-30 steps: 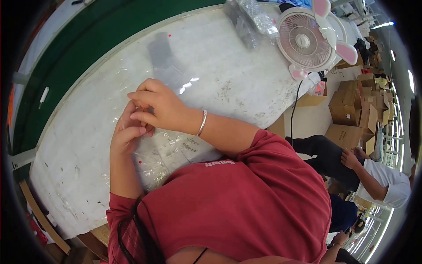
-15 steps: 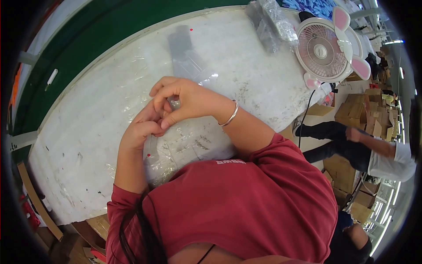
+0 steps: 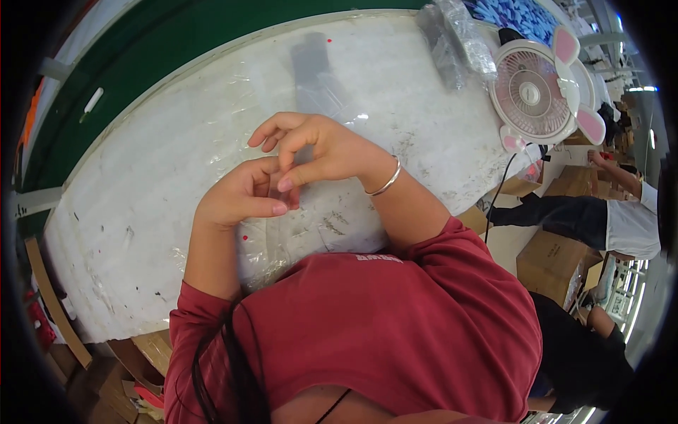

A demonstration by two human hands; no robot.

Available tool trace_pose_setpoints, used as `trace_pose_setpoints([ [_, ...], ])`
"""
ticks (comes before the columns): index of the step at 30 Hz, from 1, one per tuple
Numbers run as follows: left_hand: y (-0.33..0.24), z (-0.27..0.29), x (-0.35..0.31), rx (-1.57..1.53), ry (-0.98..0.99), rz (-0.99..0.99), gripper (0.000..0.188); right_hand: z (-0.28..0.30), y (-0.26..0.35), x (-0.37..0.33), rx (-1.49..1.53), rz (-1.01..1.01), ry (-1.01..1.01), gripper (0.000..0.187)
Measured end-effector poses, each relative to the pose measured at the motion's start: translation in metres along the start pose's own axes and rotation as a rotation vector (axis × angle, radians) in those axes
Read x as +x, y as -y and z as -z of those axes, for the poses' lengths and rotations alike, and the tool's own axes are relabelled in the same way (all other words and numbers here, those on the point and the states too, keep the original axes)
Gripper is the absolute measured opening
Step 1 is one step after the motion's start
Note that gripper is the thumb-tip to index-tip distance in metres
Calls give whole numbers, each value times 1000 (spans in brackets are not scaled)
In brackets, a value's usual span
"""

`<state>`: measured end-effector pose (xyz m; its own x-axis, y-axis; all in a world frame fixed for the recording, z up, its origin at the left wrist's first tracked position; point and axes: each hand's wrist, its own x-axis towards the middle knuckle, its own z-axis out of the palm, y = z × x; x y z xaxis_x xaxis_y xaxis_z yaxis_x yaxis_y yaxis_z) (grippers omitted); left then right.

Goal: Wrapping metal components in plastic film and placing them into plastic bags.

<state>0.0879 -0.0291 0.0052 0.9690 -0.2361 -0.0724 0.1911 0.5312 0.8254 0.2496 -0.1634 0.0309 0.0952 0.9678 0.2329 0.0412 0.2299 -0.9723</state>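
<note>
Both my hands are above the white tabletop (image 3: 127, 226), fingertips meeting or nearly so in this view. Left hand (image 3: 244, 192): palm turned inward, fingers curled, thumb pointing right toward the right hand's thumb. Right hand (image 3: 318, 148): wrist arched, thumb and index finger bent down toward the left fingers, other fingers loosely spread; silver bangle (image 3: 387, 178) at the wrist. Grip: I cannot tell whether either hand pinches anything thin, since the fingers overlap and hide the contact. Clear plastic film (image 3: 261, 244) lies on the tabletop below and nearer my body than the hands. Grey translucent plastic (image 3: 311, 63) lies flat just beyond the right hand. Far right: wrapped bundle (image 3: 455, 42) beside a white fan (image 3: 530, 93) with pink-lined ears.
</note>
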Motion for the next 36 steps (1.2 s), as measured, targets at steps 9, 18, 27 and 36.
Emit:
trace_pose_setpoints([
  [9, -9, 9, -14, -96, -329, -259, 39, -29, 11, 17, 149, -65, -258, 44],
  [18, -11, 32, -45, -145, -649, -554, 53, -102, -11, 38, 27, -609, -167, 71],
  [27, -12, 26, -52, -56, -669, -583, 64, -100, -18, 51, -363, -85, -446, 58],
  [36, 9, 27, -55, 172, -497, -531, 49, -86, -36, 54, -68, -31, -319, 40],
])
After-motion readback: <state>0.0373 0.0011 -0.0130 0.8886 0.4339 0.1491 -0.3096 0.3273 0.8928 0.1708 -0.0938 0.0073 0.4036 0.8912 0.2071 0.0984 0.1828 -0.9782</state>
